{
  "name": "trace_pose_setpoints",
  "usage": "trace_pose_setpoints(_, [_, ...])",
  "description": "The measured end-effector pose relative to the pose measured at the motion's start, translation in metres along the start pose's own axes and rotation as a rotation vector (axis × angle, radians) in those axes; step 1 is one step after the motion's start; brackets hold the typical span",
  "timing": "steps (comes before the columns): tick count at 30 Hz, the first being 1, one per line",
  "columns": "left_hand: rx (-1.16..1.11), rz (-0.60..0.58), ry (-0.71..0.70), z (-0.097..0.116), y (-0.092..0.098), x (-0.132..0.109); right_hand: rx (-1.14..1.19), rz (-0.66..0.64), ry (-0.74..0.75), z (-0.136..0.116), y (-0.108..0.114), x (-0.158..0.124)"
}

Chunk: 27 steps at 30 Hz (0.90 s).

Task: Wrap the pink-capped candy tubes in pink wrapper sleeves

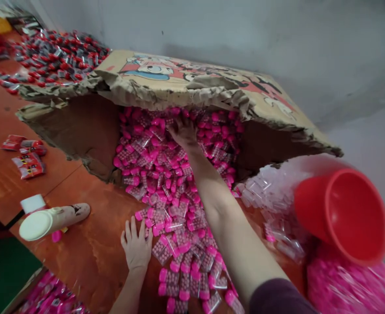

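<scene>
A torn cardboard box (212, 89) lies on its side on the reddish table, and a heap of small clear tubes with pink caps (166, 183) spills out of it toward me. My right hand (183, 132) reaches deep into the box mouth, fingers curled down into the tubes at the back. My left hand (136, 246) lies flat and open on the table, fingers spread, touching the near left edge of the spilled tubes.
A red plastic cup (343, 213) lies tipped at the right over clear empty tubes (271, 192). A white bottle (51, 220) lies at the left. Red packets (25, 157) and a far pile of red-capped tubes (51, 54) sit on the table.
</scene>
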<state>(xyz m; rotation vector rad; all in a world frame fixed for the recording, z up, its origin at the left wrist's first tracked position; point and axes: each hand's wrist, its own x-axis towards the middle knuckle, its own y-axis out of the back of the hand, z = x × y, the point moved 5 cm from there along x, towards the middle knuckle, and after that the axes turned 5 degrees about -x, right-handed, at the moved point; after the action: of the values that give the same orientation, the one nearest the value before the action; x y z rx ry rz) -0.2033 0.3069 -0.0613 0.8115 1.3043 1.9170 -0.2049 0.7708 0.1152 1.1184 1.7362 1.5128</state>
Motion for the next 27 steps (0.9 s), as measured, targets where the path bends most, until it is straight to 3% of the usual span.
trace_pose_setpoints(3, [-0.019,-0.02,0.017,-0.001,0.001,0.0,-0.016,0.01,0.066,0.005,-0.013,-0.043])
trace_pose_setpoints(9, [-0.009,-0.066,0.017,0.003,0.008,0.004,-0.106,-0.099,0.136,0.021,-0.013,-0.107])
trace_pose_setpoints(13, [-0.044,-0.073,0.047,0.002,0.009,0.006,-0.133,-0.155,0.197,0.013,-0.022,-0.149])
trace_pose_setpoints(18, [-0.065,-0.087,0.066,0.001,0.014,0.01,-0.121,-0.218,0.153,0.004,-0.044,-0.206])
trace_pose_setpoints(22, [-0.111,-0.124,0.111,-0.004,0.014,0.013,-0.096,-0.277,0.114,0.004,-0.054,-0.236])
trace_pose_setpoints(27, [-0.162,-0.153,0.148,-0.007,0.014,0.013,-0.053,-0.259,0.109,0.015,-0.048,-0.261])
